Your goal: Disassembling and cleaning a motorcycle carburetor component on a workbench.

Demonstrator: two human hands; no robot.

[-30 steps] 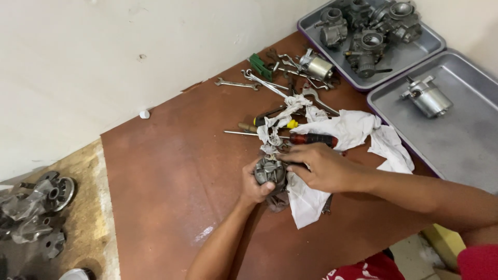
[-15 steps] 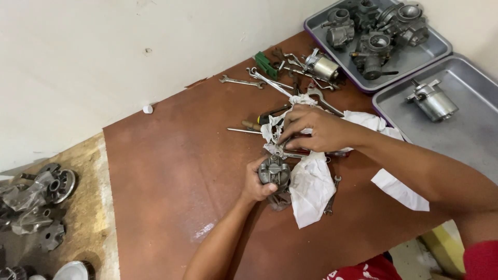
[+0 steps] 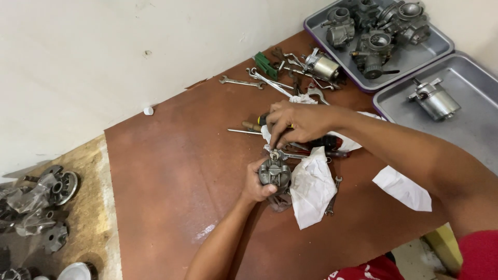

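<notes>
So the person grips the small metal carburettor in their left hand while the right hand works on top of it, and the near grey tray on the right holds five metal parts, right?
Not quite. The head view shows the near grey tray holding just one metal part; the many parts lie in the far tray. The rest stands: the left hand grips the carburettor while the right hand works on top.

Workshop: wrenches (image 3: 239,82), trayed carburetors (image 3: 374,32).

No pkgs, labels, signs or screens anywhere on the brown table (image 3: 171,171).
</notes>
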